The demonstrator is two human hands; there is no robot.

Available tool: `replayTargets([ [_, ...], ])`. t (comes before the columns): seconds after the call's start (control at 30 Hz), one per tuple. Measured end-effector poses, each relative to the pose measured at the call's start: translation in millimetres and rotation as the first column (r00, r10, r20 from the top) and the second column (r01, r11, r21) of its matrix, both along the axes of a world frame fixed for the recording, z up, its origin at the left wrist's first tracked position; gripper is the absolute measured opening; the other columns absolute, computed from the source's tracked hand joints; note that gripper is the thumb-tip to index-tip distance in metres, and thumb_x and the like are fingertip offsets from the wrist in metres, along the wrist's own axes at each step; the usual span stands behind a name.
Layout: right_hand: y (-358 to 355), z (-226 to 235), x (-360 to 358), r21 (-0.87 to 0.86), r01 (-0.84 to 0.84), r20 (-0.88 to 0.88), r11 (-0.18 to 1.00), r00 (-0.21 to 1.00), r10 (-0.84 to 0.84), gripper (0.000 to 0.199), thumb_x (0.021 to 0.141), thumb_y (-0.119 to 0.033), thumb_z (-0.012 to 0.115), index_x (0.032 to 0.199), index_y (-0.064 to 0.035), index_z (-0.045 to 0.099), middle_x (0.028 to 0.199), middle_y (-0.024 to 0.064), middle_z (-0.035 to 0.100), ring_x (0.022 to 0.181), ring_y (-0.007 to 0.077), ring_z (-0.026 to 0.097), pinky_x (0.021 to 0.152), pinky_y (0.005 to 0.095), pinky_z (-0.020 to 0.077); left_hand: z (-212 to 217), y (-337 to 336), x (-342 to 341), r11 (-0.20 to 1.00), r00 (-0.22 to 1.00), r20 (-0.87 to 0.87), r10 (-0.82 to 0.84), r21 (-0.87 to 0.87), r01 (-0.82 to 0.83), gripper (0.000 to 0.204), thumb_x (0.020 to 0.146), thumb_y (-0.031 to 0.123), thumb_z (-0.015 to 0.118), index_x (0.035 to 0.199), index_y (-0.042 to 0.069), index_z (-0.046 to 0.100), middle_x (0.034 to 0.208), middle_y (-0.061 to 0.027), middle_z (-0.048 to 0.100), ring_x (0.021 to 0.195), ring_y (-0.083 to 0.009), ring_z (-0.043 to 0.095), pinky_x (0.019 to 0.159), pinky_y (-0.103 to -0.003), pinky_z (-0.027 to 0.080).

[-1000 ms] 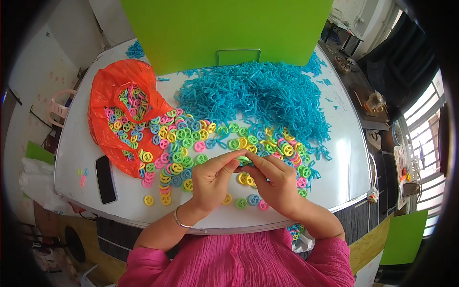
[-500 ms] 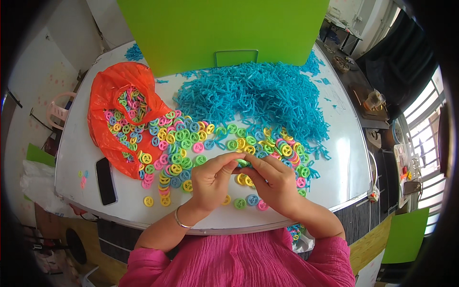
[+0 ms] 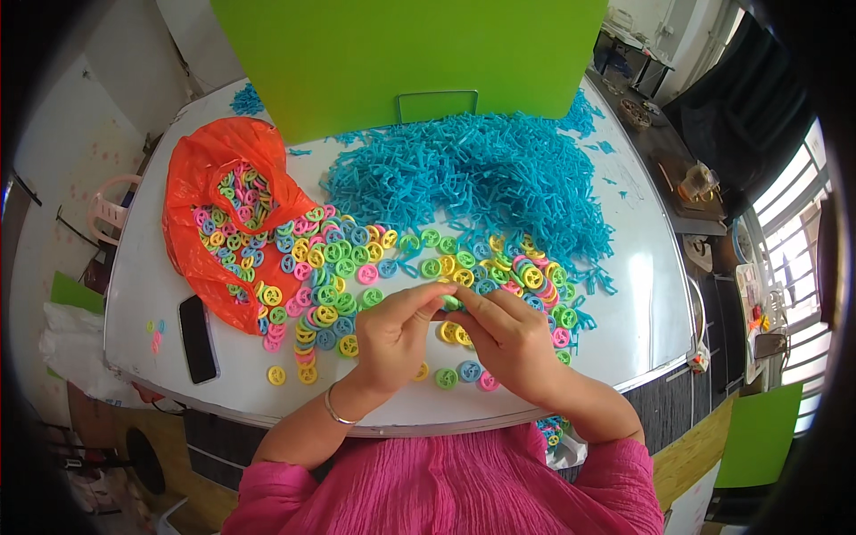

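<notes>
Over the near middle of the table, my left hand [image 3: 392, 339] and my right hand [image 3: 519, 346] meet at the fingertips. Both pinch a small green plastic wheel [image 3: 451, 303], mostly covered by the fingers; whether another part is joined to it I cannot tell. Around and beneath the hands lie loose plastic wheels [image 3: 343, 252] in yellow, green, pink and blue, some flat, some stacked on edge. A blue wheel [image 3: 469, 372] rests between my wrists. Beyond the hands spreads a big heap of thin blue plastic pieces [image 3: 464, 169].
An open red plastic bag [image 3: 187, 223] full of wheels stands at the left, with a dark phone [image 3: 198, 339] in front of it. A green board [image 3: 401, 58] with a wire handle rises behind the blue heap. The white table's [image 3: 241, 392] rounded edge runs close to my body.
My fingers have shifted slightly on the green wheel, which stays pinched between both hands. The view has moved a touch; the things on the table stay in place.
</notes>
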State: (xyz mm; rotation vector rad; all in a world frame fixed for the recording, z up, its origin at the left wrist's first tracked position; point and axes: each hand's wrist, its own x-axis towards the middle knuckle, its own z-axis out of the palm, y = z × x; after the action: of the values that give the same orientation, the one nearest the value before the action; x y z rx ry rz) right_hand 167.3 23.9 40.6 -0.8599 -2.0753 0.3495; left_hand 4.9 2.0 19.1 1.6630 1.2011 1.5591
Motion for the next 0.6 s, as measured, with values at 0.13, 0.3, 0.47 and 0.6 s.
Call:
replayTargets([
  [0.13, 10, -4, 5, -0.096, -0.071, -0.001, 0.993, 0.997, 0.071, 0.040, 0.078, -0.004, 0.072, 0.116, -0.0018, 0.063, 0.068, 0.0082, 0.057, 0.056, 0.0172, 0.055, 0.050, 0.0289, 0.0432, 3, 6, -2, 0.940, 0.930, 0.359, -0.086, -0.281, 0.195, 0.021, 0.096, 0.011, 0.052, 0.108, -0.001, 0.064, 0.097, -0.0073, 0.067, 0.082, -0.0108, 0.065, 0.073, -0.025, 0.056],
  [0.3, 13, 8, 17, -0.645, -0.187, -0.110, 0.741, 0.982, 0.151, 0.050, 0.084, -0.002, 0.063, 0.132, -0.0044, 0.050, 0.099, 0.0135, 0.067, 0.085, 0.0230, 0.068, 0.068, 0.0280, 0.0535, 10, 11, -18, 0.836, 0.819, 0.573, -0.044, -0.427, 0.344, 0.024, 0.098, 0.018, 0.051, 0.110, 0.001, 0.062, 0.095, -0.0031, 0.064, 0.080, -0.0086, 0.063, 0.071, -0.025, 0.056],
  [0.47, 33, 10, 26, 0.288, -0.270, 0.238, 0.919, 0.949, 0.205, 0.041, 0.076, -0.003, 0.067, 0.116, -0.0078, 0.062, 0.124, 0.0144, 0.056, 0.100, 0.0294, 0.062, 0.076, 0.0369, 0.0546, 7, 14, -27, 0.702, 0.692, 0.722, 0.023, -0.504, 0.503, 0.023, 0.096, 0.021, 0.054, 0.108, 0.003, 0.062, 0.087, 0.0005, 0.062, 0.072, -0.0062, 0.059, 0.065, -0.023, 0.053],
  [0.6, 28, 3, 17, 0.420, -0.496, 0.359, 0.760, 0.860, 0.363, 0.029, 0.071, -0.008, 0.069, 0.099, -0.0130, 0.069, 0.115, 0.0091, 0.062, 0.103, 0.0234, 0.060, 0.086, 0.0346, 0.0500, 3, 9, -19, 0.663, 0.744, 0.668, -0.021, -0.548, 0.510, 0.023, 0.096, 0.023, 0.055, 0.107, 0.004, 0.062, 0.084, 0.0012, 0.061, 0.073, -0.0060, 0.060, 0.062, -0.022, 0.051],
])
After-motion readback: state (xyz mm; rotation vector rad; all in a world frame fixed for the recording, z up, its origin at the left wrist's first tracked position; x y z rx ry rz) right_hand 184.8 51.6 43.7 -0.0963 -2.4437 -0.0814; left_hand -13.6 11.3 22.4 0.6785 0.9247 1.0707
